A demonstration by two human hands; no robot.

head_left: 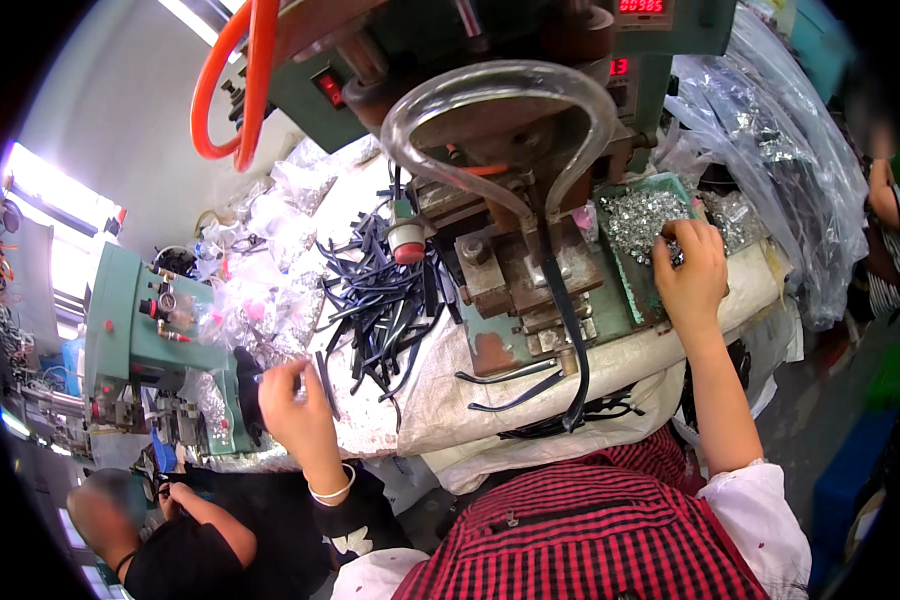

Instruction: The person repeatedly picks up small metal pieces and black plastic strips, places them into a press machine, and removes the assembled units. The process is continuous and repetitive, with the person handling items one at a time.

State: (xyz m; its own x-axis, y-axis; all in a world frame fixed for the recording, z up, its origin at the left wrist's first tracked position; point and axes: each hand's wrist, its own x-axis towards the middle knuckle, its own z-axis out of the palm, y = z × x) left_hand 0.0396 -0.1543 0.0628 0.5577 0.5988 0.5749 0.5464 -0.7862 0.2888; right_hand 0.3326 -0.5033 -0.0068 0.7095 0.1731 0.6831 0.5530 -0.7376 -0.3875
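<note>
My right hand [692, 275] reaches into a green tray [625, 275] of small shiny metal pieces [642, 222]. Its fingers are bent together at the pieces, and what they pinch is hidden. On the left, my left hand [300, 420] is raised off the table's front edge, thumb and fingers curled together; I cannot make out anything in it. A dark strip [327, 385] lies beside that hand. One long black strap [562, 315] runs from the press's metal block [525, 262] down over the front edge. Two short dark strips [510, 374] lie left of it.
The green press [500, 110] with a clear bent tube [500, 70] stands in front of me. A pile of dark strips [385, 300] and plastic bags [270, 290] lie left. Another green machine [155, 320] and a seated person [190, 530] are farther left. Plastic sheeting [770, 150] hangs right.
</note>
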